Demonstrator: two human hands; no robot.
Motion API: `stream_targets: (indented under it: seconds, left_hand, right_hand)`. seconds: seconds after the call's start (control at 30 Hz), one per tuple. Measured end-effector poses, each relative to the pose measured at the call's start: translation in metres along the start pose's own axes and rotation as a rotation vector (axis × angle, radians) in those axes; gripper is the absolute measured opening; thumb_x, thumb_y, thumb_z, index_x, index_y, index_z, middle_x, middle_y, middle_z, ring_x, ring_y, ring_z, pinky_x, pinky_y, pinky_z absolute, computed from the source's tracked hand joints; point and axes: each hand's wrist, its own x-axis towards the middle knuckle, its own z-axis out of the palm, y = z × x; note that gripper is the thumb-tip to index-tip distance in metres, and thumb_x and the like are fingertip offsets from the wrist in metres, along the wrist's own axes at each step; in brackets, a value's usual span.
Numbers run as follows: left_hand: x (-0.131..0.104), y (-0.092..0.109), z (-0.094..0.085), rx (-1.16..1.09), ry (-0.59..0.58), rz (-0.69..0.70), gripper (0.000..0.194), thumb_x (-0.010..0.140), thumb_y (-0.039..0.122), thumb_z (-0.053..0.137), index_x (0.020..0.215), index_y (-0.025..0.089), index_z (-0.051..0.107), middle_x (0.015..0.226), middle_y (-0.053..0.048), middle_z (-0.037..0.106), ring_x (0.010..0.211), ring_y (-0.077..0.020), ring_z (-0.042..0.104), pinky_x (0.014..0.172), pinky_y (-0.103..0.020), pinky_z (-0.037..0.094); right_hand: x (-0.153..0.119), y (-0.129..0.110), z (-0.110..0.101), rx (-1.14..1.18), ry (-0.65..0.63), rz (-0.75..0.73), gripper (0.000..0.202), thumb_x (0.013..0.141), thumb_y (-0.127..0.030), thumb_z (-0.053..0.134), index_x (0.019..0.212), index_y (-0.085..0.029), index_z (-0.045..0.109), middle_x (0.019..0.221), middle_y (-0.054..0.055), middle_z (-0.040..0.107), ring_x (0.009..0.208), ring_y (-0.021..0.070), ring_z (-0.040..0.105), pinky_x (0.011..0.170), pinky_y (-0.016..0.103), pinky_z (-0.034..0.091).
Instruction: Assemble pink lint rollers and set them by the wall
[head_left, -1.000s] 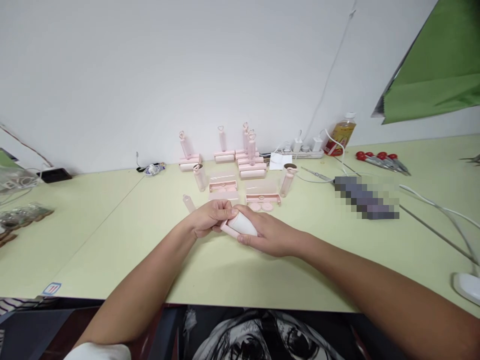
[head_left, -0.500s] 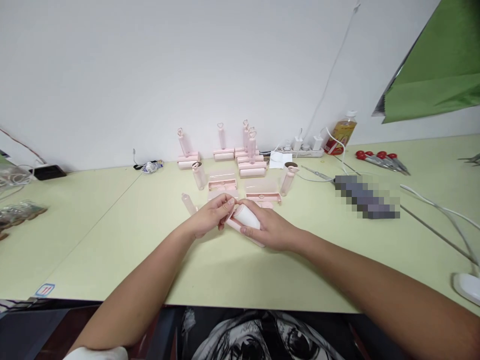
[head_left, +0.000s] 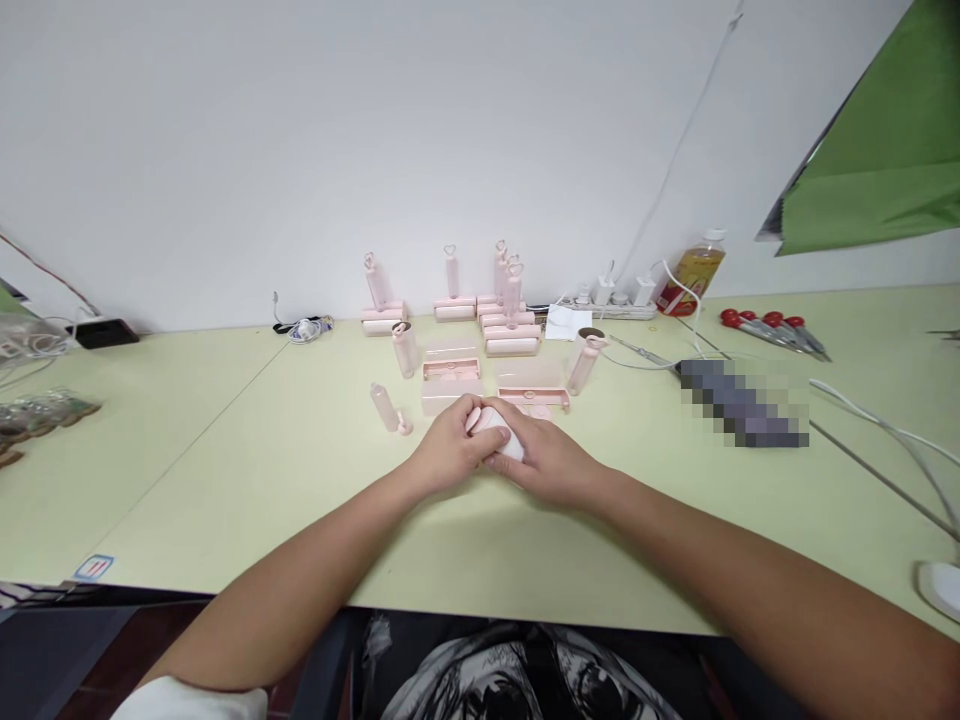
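Both hands meet over a pink and white lint roller (head_left: 513, 447) above the front middle of the table. My left hand (head_left: 450, 445) is closed around its left end, the thumb lying across the white roll. From the right side, my right hand (head_left: 553, 458) grips the roll, its thumb pressed along the near face. Fingers hide most of the pink casing. Just beyond the hands lie two opened pink cases, one at the left (head_left: 451, 370) and one at the right (head_left: 534, 398). A small translucent pink tube (head_left: 384, 407) rests left of my left hand.
Finished-looking pink rollers (head_left: 513, 345) with upright handles (head_left: 513, 295) stand near the wall. A power strip (head_left: 634, 311), a drink bottle (head_left: 691, 272) and red-ended tools (head_left: 772, 330) are at the back right. Cables (head_left: 877, 405) cross the right side; a white mouse-like object (head_left: 939, 588) sits at the edge.
My left hand has shifted right and closed over the roller's end, its thumb now on the white roll. The pink casing that showed before is mostly covered. The camera view has shifted slightly.
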Motion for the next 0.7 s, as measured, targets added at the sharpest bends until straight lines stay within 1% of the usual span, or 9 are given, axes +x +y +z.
stream_targets:
  seconds: [0.1,0.23,0.37,0.43,0.53,0.63,0.7]
  left_hand:
    - [-0.0006,0.0024,-0.0003,-0.004,-0.012,-0.023,0.022,0.079,0.029,0.058,0.097,0.019,0.055,0.069,0.004,0.053,0.062,-0.0119,0.049,0.055,-0.024,0.038]
    - [0.0002,0.0032,0.0005,-0.011,-0.012,-0.033,0.021,0.077,0.028,0.058,0.096,0.019,0.054,0.069,0.004,0.052,0.061,-0.0115,0.048,0.055,-0.023,0.038]
    - [0.0007,0.0005,0.0013,-0.043,-0.011,-0.035,0.022,0.077,0.026,0.057,0.097,0.019,0.053,0.07,0.004,0.052,0.06,-0.011,0.048,0.056,-0.024,0.039]
    - [0.0005,-0.0007,0.0013,-0.058,-0.013,-0.041,0.022,0.078,0.026,0.057,0.098,0.019,0.053,0.07,0.004,0.052,0.06,-0.0113,0.048,0.057,-0.024,0.04]
    - [0.0006,-0.002,0.0012,-0.065,-0.024,-0.038,0.024,0.079,0.029,0.058,0.101,0.019,0.053,0.071,0.004,0.052,0.06,-0.0114,0.048,0.057,-0.024,0.04]
    - [0.0018,-0.0034,0.0,-0.066,-0.03,0.006,0.028,0.082,0.038,0.059,0.102,0.019,0.052,0.077,0.002,0.055,0.062,-0.0108,0.05,0.059,-0.024,0.041]
    - [0.0027,-0.0032,-0.0042,-0.03,0.022,0.067,0.033,0.083,0.044,0.058,0.103,0.019,0.052,0.083,0.001,0.056,0.062,-0.0101,0.051,0.059,-0.023,0.041]
  right_hand:
    - [0.0002,-0.0011,-0.0004,-0.001,-0.008,-0.003,0.065,0.09,-0.048,0.051,0.146,-0.025,0.028,0.125,0.01,0.061,0.106,0.0291,0.06,0.082,0.04,0.045]
    - [0.0005,-0.0027,-0.0013,0.007,-0.021,-0.003,0.063,0.09,-0.049,0.051,0.145,-0.026,0.029,0.124,0.009,0.062,0.105,0.0287,0.06,0.081,0.039,0.045]
    - [0.0006,-0.0021,-0.001,-0.006,-0.039,0.012,0.067,0.09,-0.05,0.05,0.148,-0.025,0.025,0.126,0.012,0.061,0.103,0.0302,0.06,0.08,0.04,0.044]
    - [0.0006,-0.0019,-0.0009,-0.009,-0.04,0.018,0.067,0.09,-0.049,0.05,0.148,-0.025,0.025,0.124,0.012,0.061,0.101,0.0302,0.06,0.078,0.039,0.043]
    - [0.0004,-0.0024,-0.0007,0.026,-0.032,0.03,0.065,0.089,-0.048,0.053,0.146,-0.026,0.028,0.118,0.01,0.064,0.095,0.0287,0.061,0.075,0.037,0.043]
    - [0.0,-0.0016,0.0012,0.126,-0.003,0.075,0.066,0.087,-0.048,0.057,0.143,-0.029,0.03,0.108,0.007,0.066,0.088,0.0257,0.062,0.071,0.034,0.043]
    - [-0.0002,0.0008,0.0037,0.19,0.024,0.13,0.065,0.085,-0.049,0.058,0.141,-0.028,0.033,0.099,0.005,0.067,0.08,0.0236,0.061,0.067,0.032,0.042]
